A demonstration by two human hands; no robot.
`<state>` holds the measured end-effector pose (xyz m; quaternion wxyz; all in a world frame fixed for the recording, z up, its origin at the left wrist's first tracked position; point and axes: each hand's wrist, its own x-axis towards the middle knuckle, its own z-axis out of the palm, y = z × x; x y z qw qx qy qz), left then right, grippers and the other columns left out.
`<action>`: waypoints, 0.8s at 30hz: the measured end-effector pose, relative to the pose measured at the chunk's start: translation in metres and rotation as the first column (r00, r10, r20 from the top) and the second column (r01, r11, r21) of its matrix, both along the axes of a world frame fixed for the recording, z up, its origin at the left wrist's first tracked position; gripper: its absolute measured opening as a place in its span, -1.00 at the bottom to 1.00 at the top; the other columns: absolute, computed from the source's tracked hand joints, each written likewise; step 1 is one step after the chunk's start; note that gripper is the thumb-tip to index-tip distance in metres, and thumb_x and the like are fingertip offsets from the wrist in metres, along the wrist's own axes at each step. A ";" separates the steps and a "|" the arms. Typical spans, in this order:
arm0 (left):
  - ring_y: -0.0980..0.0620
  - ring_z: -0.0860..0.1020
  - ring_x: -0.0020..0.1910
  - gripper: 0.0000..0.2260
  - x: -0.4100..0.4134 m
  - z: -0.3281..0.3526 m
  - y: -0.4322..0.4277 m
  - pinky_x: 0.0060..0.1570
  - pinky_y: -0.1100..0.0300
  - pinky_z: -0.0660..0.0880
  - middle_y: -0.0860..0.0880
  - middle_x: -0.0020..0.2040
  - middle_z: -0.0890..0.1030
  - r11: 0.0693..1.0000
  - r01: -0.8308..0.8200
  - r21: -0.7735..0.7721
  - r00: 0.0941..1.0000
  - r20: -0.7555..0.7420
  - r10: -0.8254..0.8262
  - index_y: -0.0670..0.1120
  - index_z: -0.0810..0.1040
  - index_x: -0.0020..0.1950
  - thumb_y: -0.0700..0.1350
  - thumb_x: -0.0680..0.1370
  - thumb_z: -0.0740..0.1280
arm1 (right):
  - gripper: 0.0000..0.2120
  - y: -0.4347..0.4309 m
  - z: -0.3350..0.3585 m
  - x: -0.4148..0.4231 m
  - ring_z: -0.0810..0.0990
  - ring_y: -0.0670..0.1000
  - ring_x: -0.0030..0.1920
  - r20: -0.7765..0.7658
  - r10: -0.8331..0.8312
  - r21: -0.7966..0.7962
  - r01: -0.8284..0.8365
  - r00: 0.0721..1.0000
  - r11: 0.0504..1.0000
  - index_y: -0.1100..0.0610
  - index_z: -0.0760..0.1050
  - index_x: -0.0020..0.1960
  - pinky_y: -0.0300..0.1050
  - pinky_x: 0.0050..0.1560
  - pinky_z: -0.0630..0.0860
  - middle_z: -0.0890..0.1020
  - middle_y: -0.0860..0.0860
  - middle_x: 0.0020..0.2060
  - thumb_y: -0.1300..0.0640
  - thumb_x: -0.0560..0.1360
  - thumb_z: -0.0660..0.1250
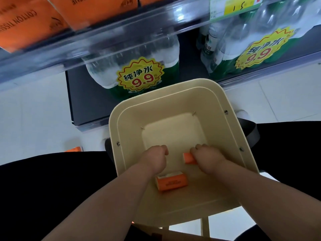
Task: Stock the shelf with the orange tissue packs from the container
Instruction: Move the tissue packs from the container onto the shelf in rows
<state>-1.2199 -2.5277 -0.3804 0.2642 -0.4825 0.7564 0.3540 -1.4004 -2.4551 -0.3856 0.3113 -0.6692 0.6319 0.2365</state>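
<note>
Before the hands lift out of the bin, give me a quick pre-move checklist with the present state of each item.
1. Right hand closed on a tissue pack: ok.
2. Left hand holding a pack: cannot tell; fist closed, nothing visible in it.
3. Packs left in the container: ok, one loose pack lies under the left wrist.
4. Shelf has room beside the stocked packs: cannot tell.
5. Lift path over the rim clear: ok.

Head view, steeply downward, close over container [175, 94], shelf [121, 44] ahead
</note>
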 end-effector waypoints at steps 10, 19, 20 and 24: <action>-0.14 0.50 0.20 -0.64 -0.008 -0.022 0.034 0.08 0.08 0.43 -0.17 0.23 0.53 0.921 0.302 0.245 0.927 0.148 -0.344 -0.16 0.44 0.27 -0.05 0.53 0.34 | -0.63 -0.005 0.012 0.005 0.44 0.13 0.21 0.019 -0.119 -0.067 0.120 0.993 0.991 0.10 0.31 0.32 0.00 0.13 0.40 0.44 0.09 0.21 0.25 0.52 0.17; -0.18 0.51 0.20 -0.62 -0.012 -0.032 0.034 0.10 0.09 0.44 -0.17 0.24 0.52 0.936 0.289 0.203 0.946 0.089 -0.311 -0.13 0.35 0.29 -0.08 0.52 0.32 | -0.61 -0.012 0.008 0.005 0.43 0.13 0.24 0.030 -0.108 -0.039 0.109 0.994 0.993 0.09 0.31 0.33 0.00 0.16 0.39 0.43 0.08 0.22 0.24 0.52 0.19; -0.19 0.51 0.21 -0.60 -0.013 -0.033 0.034 0.12 0.07 0.44 -0.17 0.25 0.51 0.937 0.284 0.206 0.947 0.092 -0.307 -0.13 0.34 0.31 -0.05 0.52 0.32 | -0.61 -0.012 0.008 0.005 0.43 0.13 0.24 0.027 -0.111 -0.035 0.112 0.993 0.993 0.09 0.31 0.33 0.00 0.16 0.39 0.43 0.08 0.22 0.24 0.52 0.19; -0.18 0.50 0.22 -0.65 -0.014 -0.033 0.031 0.14 0.07 0.41 -0.18 0.26 0.51 0.923 0.293 0.249 0.934 0.132 -0.332 -0.15 0.36 0.31 -0.13 0.55 0.31 | -0.62 -0.013 0.008 0.006 0.43 0.12 0.23 0.016 -0.112 -0.042 0.113 0.994 0.993 0.09 0.31 0.33 0.01 0.15 0.40 0.44 0.08 0.22 0.24 0.53 0.18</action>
